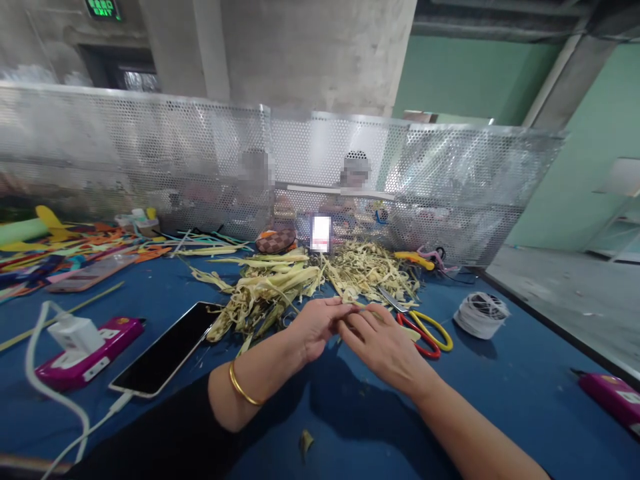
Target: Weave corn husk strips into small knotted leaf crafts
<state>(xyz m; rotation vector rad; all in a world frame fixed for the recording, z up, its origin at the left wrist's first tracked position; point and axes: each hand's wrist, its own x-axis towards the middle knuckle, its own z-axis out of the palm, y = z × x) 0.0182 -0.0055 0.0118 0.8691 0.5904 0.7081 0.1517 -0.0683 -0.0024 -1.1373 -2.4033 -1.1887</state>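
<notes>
My left hand (320,325) and my right hand (377,337) meet over the blue table, fingertips close together. Both are closed on a pale corn husk strip (411,333); part of it shows beside my right hand, the rest is mostly hidden by fingers. Just beyond my left hand lies a bundle of dry corn husks (273,290). A heap of shredded husk pieces (373,270) spreads behind my fingers. Scissors (425,333) with red and yellow handles rest close by my right hand, blades pointing away toward the heap.
A charging phone (167,350) and a purple power strip (93,353) with a white plug lie left. A white roll (481,315) stands right, another purple strip (613,400) beyond. Coloured strips (145,250) cover the far left. A perforated screen (200,160) edges the back; people sit behind it.
</notes>
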